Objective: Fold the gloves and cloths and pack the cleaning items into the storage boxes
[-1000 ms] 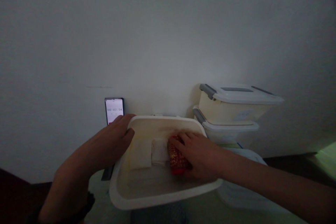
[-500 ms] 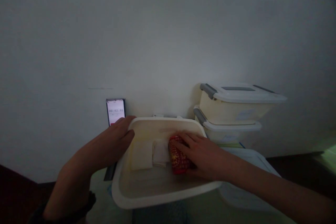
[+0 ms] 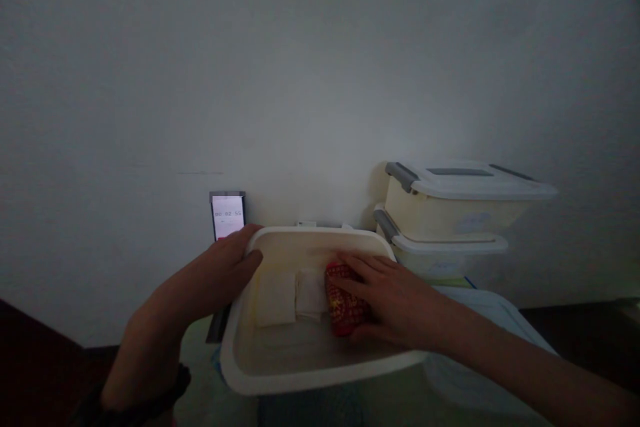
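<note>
A cream plastic bin (image 3: 280, 373) stands open in front of me in dim light. My left hand (image 3: 227, 267) grips its far left rim, fingers curled over the edge. Inside the bin my right hand (image 3: 387, 297) lies over a red patterned folded cloth (image 3: 343, 303), its fingers closed around it. Two pale folded cloths (image 3: 293, 295) lie side by side just left of the red one, against the bin's back wall.
A phone (image 3: 227, 215) with a lit timer screen leans against the white wall behind the bin. Two lidded cream bins (image 3: 450, 213) are stacked at the right, with a pale lid (image 3: 480, 347) lying below them. Dark floor shows at both lower corners.
The view has drifted slightly, so everything sits a little further right and lower. My right hand has pressed the red cloth closer against the pale cloths. The timer has advanced by about a second.
</note>
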`<state>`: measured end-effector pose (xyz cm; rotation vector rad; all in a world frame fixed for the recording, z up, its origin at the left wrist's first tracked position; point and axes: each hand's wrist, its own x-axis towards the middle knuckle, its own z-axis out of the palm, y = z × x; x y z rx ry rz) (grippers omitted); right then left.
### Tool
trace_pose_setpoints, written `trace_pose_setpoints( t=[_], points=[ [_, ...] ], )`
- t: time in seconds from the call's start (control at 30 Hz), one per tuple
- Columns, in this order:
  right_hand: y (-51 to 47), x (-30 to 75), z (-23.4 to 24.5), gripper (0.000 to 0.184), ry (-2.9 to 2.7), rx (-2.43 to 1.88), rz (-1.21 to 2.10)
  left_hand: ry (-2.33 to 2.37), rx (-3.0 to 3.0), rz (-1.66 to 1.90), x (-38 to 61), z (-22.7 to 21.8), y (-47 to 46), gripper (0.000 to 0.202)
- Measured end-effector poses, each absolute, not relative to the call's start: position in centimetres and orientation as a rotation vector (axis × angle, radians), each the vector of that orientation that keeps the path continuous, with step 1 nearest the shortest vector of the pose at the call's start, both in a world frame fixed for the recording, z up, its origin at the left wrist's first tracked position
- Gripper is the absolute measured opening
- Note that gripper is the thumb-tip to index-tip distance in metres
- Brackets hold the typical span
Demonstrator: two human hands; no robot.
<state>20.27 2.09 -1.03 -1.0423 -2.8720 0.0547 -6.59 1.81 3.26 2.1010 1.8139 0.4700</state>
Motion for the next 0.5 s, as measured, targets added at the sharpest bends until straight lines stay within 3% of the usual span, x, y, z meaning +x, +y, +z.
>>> trace_pose_setpoints(
  t=[0.1, 0.3, 0.5],
  points=[
    [2.4, 20.5, -0.5, 0.065, -2.776, -1.035, 0.032, 1.837, 1.97, 0.404, -6.9, 3.3, 1.8, 0.05],
    [3.3, 22.2, -0.9, 0.024, -2.437, -1.122, -0.119, 1.781, 1.922, 0.446, -7.3, 3.3, 1.7, 0.046],
    [2.8, 23.0, -1.3, 0.026, -2.529, -1.213, 0.1, 1.76, 1.942, 0.46, -7.2, 3.5, 1.7, 0.043]
  ],
)
